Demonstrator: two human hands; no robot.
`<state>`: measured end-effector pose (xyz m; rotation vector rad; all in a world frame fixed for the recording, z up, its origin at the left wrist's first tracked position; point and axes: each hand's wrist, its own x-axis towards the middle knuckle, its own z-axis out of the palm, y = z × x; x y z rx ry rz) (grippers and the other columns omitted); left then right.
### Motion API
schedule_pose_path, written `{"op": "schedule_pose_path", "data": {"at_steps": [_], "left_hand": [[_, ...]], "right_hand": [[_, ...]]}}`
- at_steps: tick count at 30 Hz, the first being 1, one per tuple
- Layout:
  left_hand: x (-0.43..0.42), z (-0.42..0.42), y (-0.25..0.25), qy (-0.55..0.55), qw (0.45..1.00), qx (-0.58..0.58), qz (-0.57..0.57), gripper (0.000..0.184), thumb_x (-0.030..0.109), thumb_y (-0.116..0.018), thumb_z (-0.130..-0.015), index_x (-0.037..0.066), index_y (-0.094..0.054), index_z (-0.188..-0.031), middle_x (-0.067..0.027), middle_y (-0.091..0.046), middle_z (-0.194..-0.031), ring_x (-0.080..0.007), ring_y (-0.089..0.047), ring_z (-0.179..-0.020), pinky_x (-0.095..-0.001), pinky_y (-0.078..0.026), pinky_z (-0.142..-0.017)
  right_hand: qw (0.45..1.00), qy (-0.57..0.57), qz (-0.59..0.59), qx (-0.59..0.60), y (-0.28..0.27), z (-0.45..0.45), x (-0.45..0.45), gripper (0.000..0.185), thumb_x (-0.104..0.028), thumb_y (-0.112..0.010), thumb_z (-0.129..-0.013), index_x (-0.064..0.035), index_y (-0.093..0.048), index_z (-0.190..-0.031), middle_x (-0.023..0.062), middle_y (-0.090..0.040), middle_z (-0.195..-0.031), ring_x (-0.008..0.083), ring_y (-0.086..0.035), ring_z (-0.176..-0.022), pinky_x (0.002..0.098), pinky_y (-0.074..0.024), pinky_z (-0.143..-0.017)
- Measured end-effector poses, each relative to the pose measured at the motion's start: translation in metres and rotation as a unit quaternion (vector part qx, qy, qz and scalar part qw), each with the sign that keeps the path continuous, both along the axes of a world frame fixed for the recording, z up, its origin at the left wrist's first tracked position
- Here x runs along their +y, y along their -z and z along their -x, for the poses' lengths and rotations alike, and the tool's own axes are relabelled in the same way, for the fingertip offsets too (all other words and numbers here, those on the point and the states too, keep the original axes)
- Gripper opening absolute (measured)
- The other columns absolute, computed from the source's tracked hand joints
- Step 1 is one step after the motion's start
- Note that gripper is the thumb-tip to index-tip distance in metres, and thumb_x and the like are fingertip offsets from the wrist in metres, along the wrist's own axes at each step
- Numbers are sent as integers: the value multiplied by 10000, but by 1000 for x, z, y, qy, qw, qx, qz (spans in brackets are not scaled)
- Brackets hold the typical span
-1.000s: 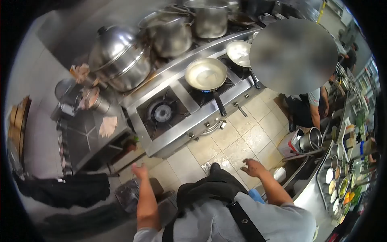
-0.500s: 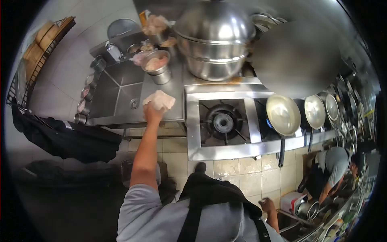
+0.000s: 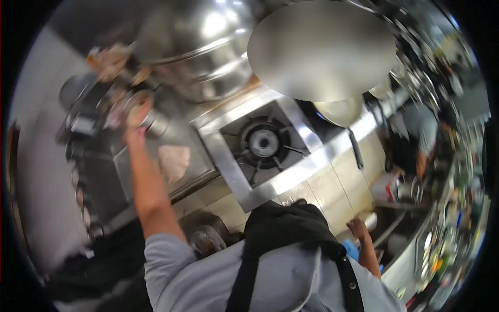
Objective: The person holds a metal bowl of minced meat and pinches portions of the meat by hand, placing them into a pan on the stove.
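My left hand [image 3: 135,134] reaches to a metal container [image 3: 144,100] with pinkish contents, on the steel counter at the left. Motion blur and the hand's angle hide its fingers. A pale pinkish, cloth-like flat piece [image 3: 174,162] lies on the counter, apart from this hand. At the lower right, my right hand [image 3: 357,229] is held low with its fingers curled. Beside it shows a pale rounded metal piece [image 3: 369,219]; what the fingers hold, if anything, is not clear.
A large steel steamer pot [image 3: 200,52] stands behind the gas burner [image 3: 263,143]. Right of it a pan [image 3: 340,110] sits with its handle over the stove edge. A co-worker [image 3: 416,135] bends at the far right. A grey blurred oval covers part of the back.
My left hand has left the pale flat piece and moved to the metal container. The view has turned. My right hand has shifted; its fingers stay curled.
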<state>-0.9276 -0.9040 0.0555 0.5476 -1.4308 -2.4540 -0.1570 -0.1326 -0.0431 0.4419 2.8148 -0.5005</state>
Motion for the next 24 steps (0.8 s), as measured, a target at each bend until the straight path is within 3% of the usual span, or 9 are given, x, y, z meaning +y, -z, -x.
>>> {"op": "schedule_pose_path", "data": {"at_steps": [2,4,8,13,17,18,20,21,24], "left_hand": [[11,-2,-21,-118,985,-96,84,393,94,-649,-739,-44,-516,-1081,-180,-553,-978,-281,-572,-854,-420,-548,-652],[37,-22,-52,-184,976,-99,68,348,76,-606,-725,-63,-506,-1028,-171,-532,-903,-256,-554,-717,-408,-546,-586],[51,-51,-78,-232,970,-53,54,414,-46,-585,-717,-39,-389,-1081,-126,-524,-769,-200,-534,-589,-348,-542,-489],[107,-147,-131,-69,978,-12,195,236,-25,-595,-690,1,-472,-889,-96,-552,-711,-173,-508,-494,-297,-474,-435],[212,-236,-108,49,975,-77,201,206,-29,-569,-672,29,-480,-848,-76,-553,-785,-165,-545,-615,-306,-475,-518],[231,-251,-63,65,986,-37,146,236,-35,-550,-661,47,-472,-867,-62,-540,-824,-164,-550,-694,-319,-479,-559],[306,-301,-43,112,972,-162,127,250,-23,-547,-648,65,-452,-863,-40,-522,-824,-166,-533,-687,-304,-459,-556],[332,-317,-7,117,959,-182,186,262,-16,-555,-647,65,-457,-876,-32,-510,-793,-153,-517,-650,-284,-435,-520],[419,-373,25,199,957,-191,89,269,-48,-536,-662,18,-531,-923,-55,-549,-798,-155,-557,-652,-276,-472,-556]], "right_hand": [[961,223,120,-114,-87,53,-52,395,-321,-634,-791,3,-641,-1018,212,-641,-927,368,-620,-865,419,-489,-777],[940,279,140,-137,-112,70,-70,466,-350,-654,-791,44,-617,-1038,237,-644,-895,368,-630,-859,396,-499,-769],[939,264,162,-147,-132,84,-80,467,-313,-667,-793,50,-575,-1072,225,-656,-902,343,-641,-883,391,-500,-765],[978,155,136,-38,-151,136,-73,394,-258,-649,-816,5,-575,-1100,218,-627,-1006,348,-620,-918,396,-490,-786],[978,86,186,27,-201,217,-85,348,-238,-636,-836,-8,-575,-1089,181,-618,-979,328,-618,-879,386,-489,-765],[974,68,212,38,-205,234,-85,342,-235,-634,-838,-7,-574,-1086,175,-616,-965,320,-619,-870,386,-489,-754],[967,-18,232,103,-192,260,-80,335,-231,-637,-836,-18,-577,-1087,166,-617,-947,306,-622,-862,388,-489,-742],[964,-36,247,90,-193,274,-80,335,-230,-639,-832,-27,-578,-1092,164,-618,-950,305,-622,-867,385,-490,-744],[954,-99,262,110,-189,318,-83,343,-223,-650,-807,-50,-583,-1096,165,-622,-966,311,-620,-892,395,-490,-764]]}}
